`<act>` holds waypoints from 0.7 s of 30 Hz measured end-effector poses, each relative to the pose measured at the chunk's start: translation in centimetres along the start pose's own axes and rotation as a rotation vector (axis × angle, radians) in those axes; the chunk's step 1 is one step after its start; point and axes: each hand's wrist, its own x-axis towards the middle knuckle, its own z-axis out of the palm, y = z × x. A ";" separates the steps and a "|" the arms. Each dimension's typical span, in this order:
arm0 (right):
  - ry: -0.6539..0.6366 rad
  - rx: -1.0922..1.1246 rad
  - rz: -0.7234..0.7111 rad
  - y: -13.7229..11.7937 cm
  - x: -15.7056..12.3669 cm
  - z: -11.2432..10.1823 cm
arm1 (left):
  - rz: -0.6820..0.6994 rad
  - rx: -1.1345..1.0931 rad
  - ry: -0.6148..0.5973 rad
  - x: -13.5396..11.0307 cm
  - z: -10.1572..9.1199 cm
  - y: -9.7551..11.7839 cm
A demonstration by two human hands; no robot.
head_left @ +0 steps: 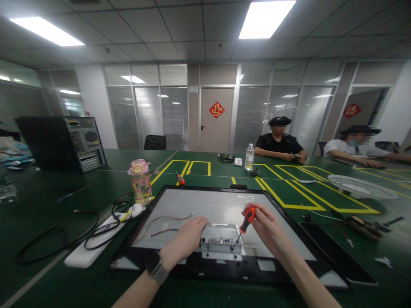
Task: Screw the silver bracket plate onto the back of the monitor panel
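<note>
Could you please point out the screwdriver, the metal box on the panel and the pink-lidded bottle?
screwdriver [249, 214]: head view, on its orange handle.
metal box [221, 233]: head view, on its top face.
pink-lidded bottle [141, 189]: head view, on its clear body.

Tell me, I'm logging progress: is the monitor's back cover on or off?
Off. The monitor lies flat with its metal back, loose wires and a metal housing exposed; the right hand holds a screwdriver to that housing.

One screwdriver [248, 218], one opened monitor [218, 205], one computer tower [64, 143], two bottles [141, 182] [249, 157], two seated people [279, 145] [356, 149], one fan grille [362, 187].
</note>
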 end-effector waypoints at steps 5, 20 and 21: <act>-0.031 0.014 0.008 -0.1 -0.1 0.2 | -0.001 -0.013 0.011 -0.1 -0.1 0.0; -0.121 0.037 0.055 -0.1 -0.3 0.3 | 0.036 -0.009 0.019 0.1 0.2 -0.3; -0.120 0.035 0.059 -0.1 -0.3 0.3 | 0.036 -0.008 0.019 0.1 0.2 -0.3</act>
